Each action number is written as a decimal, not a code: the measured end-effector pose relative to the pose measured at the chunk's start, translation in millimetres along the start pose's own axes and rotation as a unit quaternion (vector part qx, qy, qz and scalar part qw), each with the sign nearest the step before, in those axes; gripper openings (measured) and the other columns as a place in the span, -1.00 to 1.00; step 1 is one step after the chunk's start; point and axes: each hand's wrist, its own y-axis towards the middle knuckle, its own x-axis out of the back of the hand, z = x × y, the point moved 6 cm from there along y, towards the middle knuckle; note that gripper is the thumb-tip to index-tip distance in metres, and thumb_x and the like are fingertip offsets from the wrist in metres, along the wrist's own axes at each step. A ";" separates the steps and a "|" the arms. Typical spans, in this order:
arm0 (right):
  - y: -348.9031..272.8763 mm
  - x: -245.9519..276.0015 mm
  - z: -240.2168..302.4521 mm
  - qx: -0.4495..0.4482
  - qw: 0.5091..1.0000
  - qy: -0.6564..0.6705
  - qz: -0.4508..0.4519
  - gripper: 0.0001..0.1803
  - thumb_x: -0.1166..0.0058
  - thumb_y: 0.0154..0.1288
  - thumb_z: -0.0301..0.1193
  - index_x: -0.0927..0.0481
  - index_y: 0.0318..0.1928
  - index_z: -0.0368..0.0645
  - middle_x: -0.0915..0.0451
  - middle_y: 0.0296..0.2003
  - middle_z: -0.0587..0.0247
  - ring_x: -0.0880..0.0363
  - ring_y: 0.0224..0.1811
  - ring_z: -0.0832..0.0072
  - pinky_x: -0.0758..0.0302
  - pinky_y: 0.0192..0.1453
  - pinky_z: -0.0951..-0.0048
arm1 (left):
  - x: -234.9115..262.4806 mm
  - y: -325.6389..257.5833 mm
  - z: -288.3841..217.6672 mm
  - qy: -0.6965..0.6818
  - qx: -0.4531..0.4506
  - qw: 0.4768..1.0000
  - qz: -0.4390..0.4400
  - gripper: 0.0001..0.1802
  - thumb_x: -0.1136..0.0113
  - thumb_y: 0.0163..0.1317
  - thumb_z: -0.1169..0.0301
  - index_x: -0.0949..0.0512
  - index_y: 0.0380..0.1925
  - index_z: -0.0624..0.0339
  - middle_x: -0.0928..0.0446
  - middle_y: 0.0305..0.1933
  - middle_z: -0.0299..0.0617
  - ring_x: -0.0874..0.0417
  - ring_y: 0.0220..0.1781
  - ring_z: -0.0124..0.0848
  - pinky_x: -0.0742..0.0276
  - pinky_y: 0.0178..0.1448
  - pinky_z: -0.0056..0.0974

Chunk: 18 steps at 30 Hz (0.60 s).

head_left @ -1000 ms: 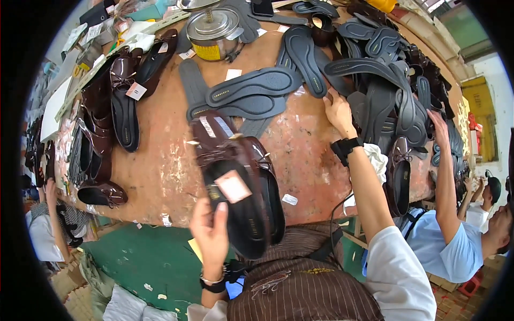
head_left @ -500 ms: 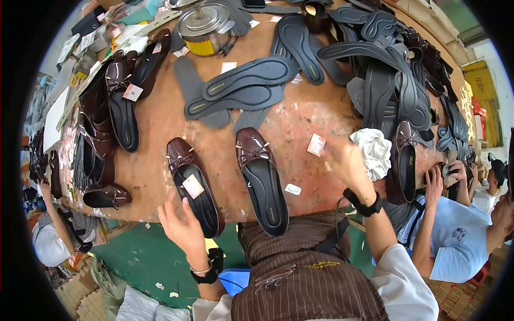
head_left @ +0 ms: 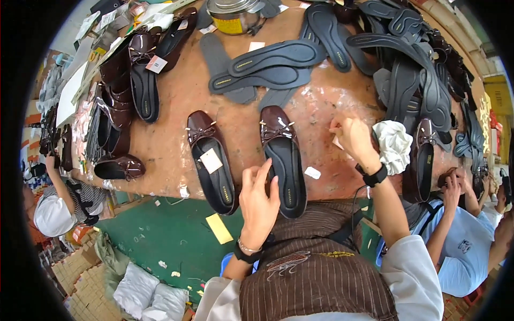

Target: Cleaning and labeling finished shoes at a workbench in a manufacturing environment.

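Note:
Two dark brown bow-front flats lie side by side at the table's near edge, toes pointing away. The left shoe (head_left: pixel 229 179) carries a pale square tag (head_left: pixel 211 160) on its insole. My left hand (head_left: pixel 258 200) is at the inner side of the right shoe (head_left: pixel 289 176), fingers apart and slightly curled, with fingertips over its edge. To the right, my right hand (head_left: pixel 356 142) pinches a small paper tag (head_left: pixel 337 142) at the tabletop, mostly covered by the fingers. A small white sticker (head_left: pixel 312 172) lies beside the right shoe.
Grey insoles (head_left: pixel 273 59) lie across the table's middle, with a bigger heap (head_left: pixel 407 91) at right. A crumpled white cloth (head_left: pixel 393 145) sits by another brown shoe (head_left: pixel 422 166). More brown shoes (head_left: pixel 143 88) stand left, near a metal tin (head_left: pixel 233 16). A co-worker (head_left: pixel 460 241) sits at right.
My left hand has moved right, from the tagged left shoe to the right shoe. My right hand has come down onto the loose tag and closed on it. The view has shifted.

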 end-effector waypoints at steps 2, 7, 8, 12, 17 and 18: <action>-2.1 12.5 6.7 0.044 0.995 0.064 -0.068 -0.92 -0.15 0.17 -0.51 -0.57 -0.30 -0.16 -0.58 -0.36 -0.02 -0.57 -0.19 0.00 -0.46 -0.06 0.10 | -4.9 2.4 9.2 0.008 0.004 1.000 0.005 -0.53 -0.21 0.23 0.60 -0.51 0.18 0.23 -0.43 -0.17 -0.09 -0.54 -0.41 -0.37 -0.51 -0.32 -0.32; -16.6 74.6 36.4 -0.095 0.908 0.386 -0.132 -0.95 -0.06 0.42 -0.53 -0.47 -0.20 -0.22 -0.56 -0.53 0.32 -0.52 -0.54 0.66 -0.38 -0.48 0.60 | -11.6 8.7 19.8 -0.018 0.038 0.998 0.036 -0.55 -0.13 0.22 0.57 -0.50 0.16 0.22 -0.49 -0.16 0.03 -0.62 -0.26 -0.06 -0.56 -0.14 -0.10; -19.6 68.6 51.9 -0.095 0.880 0.453 -0.107 -0.95 -0.09 0.42 -0.52 -0.49 -0.18 -0.21 -0.54 -0.53 0.42 -0.47 -0.51 0.77 -0.36 -0.48 0.68 | -13.3 10.0 21.9 -0.028 0.059 0.997 0.036 -0.54 -0.11 0.20 0.60 -0.51 0.15 0.23 -0.49 -0.16 0.03 -0.61 -0.28 -0.07 -0.55 -0.16 -0.11; -37.5 15.9 121.7 0.002 0.918 0.395 0.025 -0.92 -0.09 0.24 -0.62 -0.53 -0.25 -0.24 -0.60 -0.50 -0.08 -0.67 -0.44 0.05 -0.54 -0.35 0.22 | -13.3 10.4 19.8 -0.053 0.091 0.994 0.027 -0.55 -0.07 0.16 0.66 -0.52 0.10 0.25 -0.51 -0.15 0.03 -0.59 -0.32 -0.10 -0.53 -0.20 -0.14; -40.9 -45.3 139.2 0.044 0.978 0.193 0.067 -0.87 -0.06 0.17 -0.61 -0.43 -0.26 -0.34 -0.62 -0.46 -0.18 -0.66 -0.38 -0.09 -0.58 -0.34 0.03 | -18.0 6.7 34.4 -0.020 0.023 0.998 -0.050 -0.60 -0.09 0.15 0.73 -0.55 0.01 0.23 -0.50 -0.24 -0.14 -0.49 -0.46 -0.52 -0.38 -0.44 -0.40; -39.2 -49.3 137.5 0.046 0.977 0.195 0.069 -0.87 -0.06 0.17 -0.61 -0.43 -0.26 -0.34 -0.62 -0.46 -0.18 -0.66 -0.38 -0.09 -0.58 -0.34 0.03 | -18.4 7.0 38.4 -0.038 0.043 0.997 -0.046 -0.60 -0.09 0.16 0.73 -0.55 0.01 0.22 -0.51 -0.25 -0.16 -0.47 -0.48 -0.53 -0.37 -0.45 -0.41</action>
